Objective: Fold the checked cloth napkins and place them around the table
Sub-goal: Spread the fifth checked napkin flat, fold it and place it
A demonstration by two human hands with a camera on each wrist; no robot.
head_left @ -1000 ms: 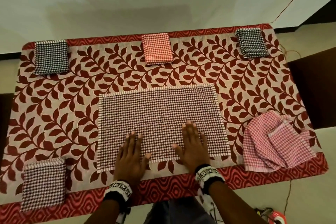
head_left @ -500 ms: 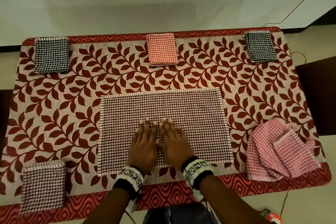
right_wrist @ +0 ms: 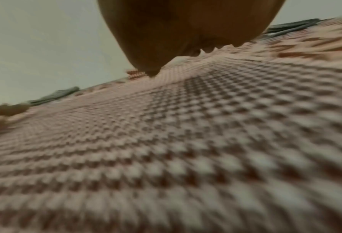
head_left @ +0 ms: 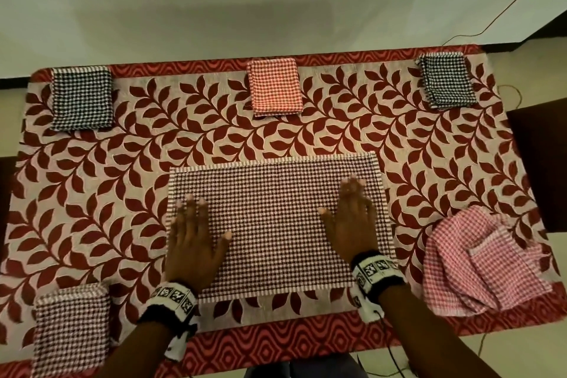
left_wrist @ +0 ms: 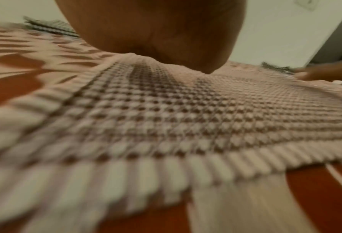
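A maroon-and-white checked napkin [head_left: 276, 224] lies spread as a wide rectangle in the middle of the table. My left hand [head_left: 193, 233] presses flat on its left end, fingers straight. At the napkin's right end my right hand [head_left: 352, 218] also lies flat, palm down. Both wrist views show the palm heels resting on the checked weave [left_wrist: 186, 118] [right_wrist: 186, 141]. Folded napkins sit around the table: black-checked ones at the far left [head_left: 81, 97] and far right [head_left: 446, 83], a red one [head_left: 274, 86] at far centre, a maroon one [head_left: 72, 328] at near left.
A crumpled pile of pink checked napkins [head_left: 478, 261] lies at the near right corner. The tablecloth [head_left: 122, 193] has a red leaf pattern. A red wire [head_left: 506, 12] hangs on the white wall behind. A dark chair [head_left: 540, 163] stands on the right.
Both hands were side by side at the napkin's middle half a second ago. They have slid apart to its left and right ends, smoothing it flat.
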